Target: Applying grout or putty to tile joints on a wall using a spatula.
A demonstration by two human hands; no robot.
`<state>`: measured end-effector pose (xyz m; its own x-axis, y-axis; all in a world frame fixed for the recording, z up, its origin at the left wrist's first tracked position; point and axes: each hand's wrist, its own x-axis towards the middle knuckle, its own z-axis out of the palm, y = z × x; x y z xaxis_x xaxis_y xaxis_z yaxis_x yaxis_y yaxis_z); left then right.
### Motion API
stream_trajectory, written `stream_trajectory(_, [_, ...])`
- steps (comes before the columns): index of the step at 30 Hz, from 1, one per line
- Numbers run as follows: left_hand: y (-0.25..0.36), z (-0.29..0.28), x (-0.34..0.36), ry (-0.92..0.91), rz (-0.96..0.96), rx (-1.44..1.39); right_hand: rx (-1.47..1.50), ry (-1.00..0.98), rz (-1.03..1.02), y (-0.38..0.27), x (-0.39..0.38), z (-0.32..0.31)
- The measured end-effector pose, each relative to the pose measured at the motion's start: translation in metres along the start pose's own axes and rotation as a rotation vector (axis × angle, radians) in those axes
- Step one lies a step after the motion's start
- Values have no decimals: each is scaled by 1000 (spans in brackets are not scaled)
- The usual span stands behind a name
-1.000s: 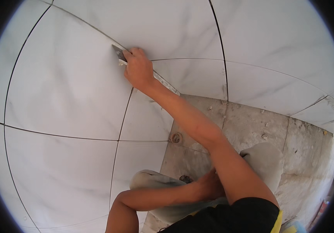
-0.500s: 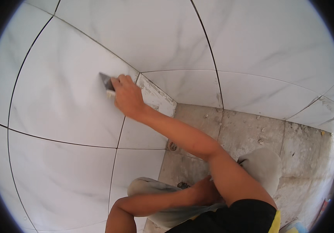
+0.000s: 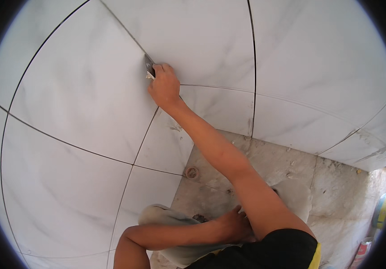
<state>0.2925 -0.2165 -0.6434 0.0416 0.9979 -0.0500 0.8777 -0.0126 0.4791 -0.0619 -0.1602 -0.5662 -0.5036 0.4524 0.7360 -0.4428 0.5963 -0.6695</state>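
White marble-look wall tiles (image 3: 80, 103) with thin dark joints fill most of the view, meeting a rough grey concrete floor (image 3: 246, 157) low at the right. A small grey metal scraper blade (image 3: 149, 66) rests against the tiles at the crossing of two joints, its edge on the seam. The right hand (image 3: 164, 86) is clamped on the blade, fingers together around its lower end, arm stretched up from below. Well below the blade, the left hand (image 3: 232, 224) lies against a pale grey trouser knee (image 3: 166, 217); whether its fingers grip anything cannot be told. A small round floor drain (image 3: 192, 172) sits between blade and knee.
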Motion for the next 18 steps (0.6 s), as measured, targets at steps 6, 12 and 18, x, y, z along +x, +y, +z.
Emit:
stream_trajectory(6, [12,-45,20,-811,-126,-35,94,-292,69,-52,-58,-9])
stream_trajectory(12, [1,23,-12,-95,0,-21,38,34,-70,-30,-16,-3])
stream_trajectory(18, [-20,26,-25,-308,-177,-95,163,-128,-144,-104,-63,-7])
